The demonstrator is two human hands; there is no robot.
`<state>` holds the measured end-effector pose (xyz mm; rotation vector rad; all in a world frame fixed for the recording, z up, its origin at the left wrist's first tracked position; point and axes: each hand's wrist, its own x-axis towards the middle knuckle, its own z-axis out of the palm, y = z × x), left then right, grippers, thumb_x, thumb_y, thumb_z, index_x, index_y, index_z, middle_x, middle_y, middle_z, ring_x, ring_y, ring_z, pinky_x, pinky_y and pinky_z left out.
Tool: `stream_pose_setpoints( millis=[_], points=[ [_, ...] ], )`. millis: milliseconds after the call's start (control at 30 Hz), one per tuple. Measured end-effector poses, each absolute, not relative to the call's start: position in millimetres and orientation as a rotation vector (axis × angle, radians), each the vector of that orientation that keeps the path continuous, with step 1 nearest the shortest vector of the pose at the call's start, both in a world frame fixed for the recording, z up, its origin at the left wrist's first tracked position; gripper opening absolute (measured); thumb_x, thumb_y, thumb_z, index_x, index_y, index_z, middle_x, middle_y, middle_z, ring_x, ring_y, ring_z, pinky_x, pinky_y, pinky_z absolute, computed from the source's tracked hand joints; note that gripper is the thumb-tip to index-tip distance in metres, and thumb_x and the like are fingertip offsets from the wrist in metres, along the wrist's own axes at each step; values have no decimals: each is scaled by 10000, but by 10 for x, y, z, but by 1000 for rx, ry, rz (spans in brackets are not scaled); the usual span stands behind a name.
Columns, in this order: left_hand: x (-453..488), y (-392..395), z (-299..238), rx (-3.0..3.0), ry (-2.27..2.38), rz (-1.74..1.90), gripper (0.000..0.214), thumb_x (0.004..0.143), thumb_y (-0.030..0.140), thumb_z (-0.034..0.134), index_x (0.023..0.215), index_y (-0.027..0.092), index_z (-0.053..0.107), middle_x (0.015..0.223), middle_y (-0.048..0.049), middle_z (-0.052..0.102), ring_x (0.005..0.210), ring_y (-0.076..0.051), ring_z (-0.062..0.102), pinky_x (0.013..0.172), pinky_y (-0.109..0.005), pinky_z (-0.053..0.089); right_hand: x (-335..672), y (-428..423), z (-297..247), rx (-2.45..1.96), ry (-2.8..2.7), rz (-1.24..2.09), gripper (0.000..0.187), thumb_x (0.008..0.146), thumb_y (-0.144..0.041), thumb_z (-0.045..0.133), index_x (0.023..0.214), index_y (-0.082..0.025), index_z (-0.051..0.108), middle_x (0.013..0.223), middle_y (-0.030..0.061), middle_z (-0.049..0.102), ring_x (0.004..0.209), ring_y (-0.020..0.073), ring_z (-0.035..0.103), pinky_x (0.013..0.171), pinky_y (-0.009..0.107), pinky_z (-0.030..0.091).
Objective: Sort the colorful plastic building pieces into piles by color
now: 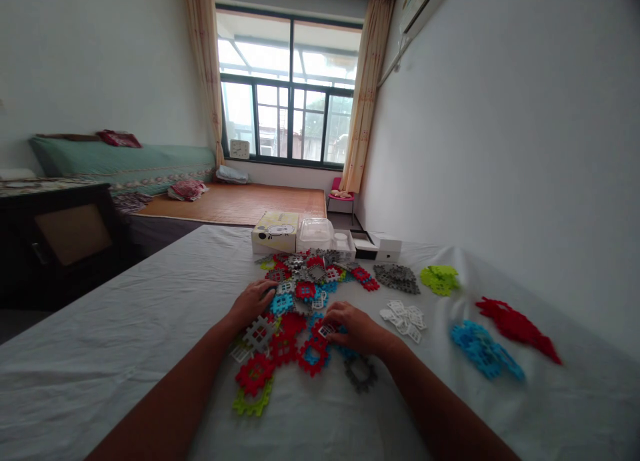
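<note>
Resting toward the table's [150,281] right edge, five single-colour piles [483,347] are formed; a mixed heap [294,322] is left. A white piece [326,329] seems pinched by the right hand [356,327]; the left hand's [254,301] grip cannot be told.

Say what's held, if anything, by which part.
The right hand apparently pinches a white piece by its edge; whether the left hand holds anything cannot be told.

And there's nothing you can actually read here, with the marks on the yellow cartoon box [274,234], the dark spot on the white box [389,247] and the clock [239,150] dial all too small or blurred.
</note>
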<state>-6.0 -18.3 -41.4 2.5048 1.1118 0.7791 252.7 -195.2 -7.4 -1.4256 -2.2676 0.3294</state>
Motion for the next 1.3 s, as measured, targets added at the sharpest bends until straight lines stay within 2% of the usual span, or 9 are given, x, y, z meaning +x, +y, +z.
stream_pose_setpoints(
  millis=[100, 300, 567, 667, 767, 867, 1033, 1133, 1300],
  points=[
    [-61, -178, -417, 2494, 1132, 772, 394, 832, 393, 425, 1077, 206, 669, 1139, -64, 665, 1100, -221, 571, 1003, -350, 410, 2512, -1965, -57, -1456, -2244, 306, 188, 744, -236, 673, 930, -216, 671, 974, 45, 646, 941, 179, 577, 838, 283, 459],
    [-62, -188, -405, 2510, 1131, 771, 405, 832, 398, 417, 1076, 197, 672, 1145, -79, 662, 1093, -232, 579, 996, -352, 417, 2563, -1989, -77, -1344, -2309, 327, 485, 663, -225, 707, 1141, -246, 628, 1144, 59, 607, 1043, 194, 566, 909, 292, 442],
    [-70, -185, -404, 2545, 1134, 730, 442, 850, 404, 384, 1114, 172, 653, 1168, -98, 648, 1110, -239, 572, 1002, -358, 410, 2484, -1955, -45, -1572, -2142, 53, 215, 806, -217, 565, 978, -258, 686, 968, 34, 687, 979, 201, 580, 864, 321, 425],
    [-69, -176, -415, 2544, 1135, 732, 432, 849, 399, 390, 1105, 179, 659, 1169, -93, 648, 1106, -232, 576, 1001, -349, 412, 2549, -1903, -57, -1549, -1940, 135, 248, 841, -197, 506, 1016, -231, 679, 921, 43, 676, 847, 165, 609, 804, 291, 460],
    [-65, -169, -426, 2532, 1130, 757, 420, 839, 393, 407, 1087, 178, 669, 1148, -93, 657, 1090, -239, 585, 993, -356, 420, 2670, -1845, -130, -1476, -1817, 306, 302, 819, -198, 516, 1089, -214, 652, 1015, 56, 640, 744, 126, 610, 720, 260, 499],
    [-61, -162, -440, 2522, 1126, 789, 403, 835, 389, 416, 1072, 191, 674, 1134, -82, 664, 1079, -238, 588, 987, -359, 424, 2782, -1808, -186, -1459, -1674, 407, 357, 802, -207, 520, 1145, -208, 617, 1087, 67, 613, 736, 117, 612, 683, 253, 518],
    [-65, -141, -477, 2538, 1118, 794, 404, 848, 380, 402, 1084, 189, 669, 1138, -86, 661, 1093, -231, 576, 998, -350, 413, 2763, -1831, -158, -1418, -1642, 479, 377, 821, -265, 540, 1192, -223, 594, 1034, 53, 627, 750, 128, 608, 660, 256, 518],
    [-69, -127, -498, 2550, 1117, 788, 410, 859, 380, 393, 1097, 186, 665, 1147, -92, 655, 1101, -235, 570, 1003, -355, 407, 2675, -1834, -151, -1358, -1793, 496, 342, 863, -329, 530, 1184, -243, 611, 1051, 56, 629, 803, 144, 617, 700, 273, 517],
    [-70, -123, -501, 2554, 1115, 783, 405, 859, 378, 396, 1100, 191, 663, 1153, -88, 651, 1109, -231, 567, 1003, -346, 408, 2650, -1755, -214, -1629, -1884, 130, 271, 870, -281, 540, 1108, -230, 660, 1054, 76, 676, 992, 211, 573, 881, 343, 442]
  ],
)
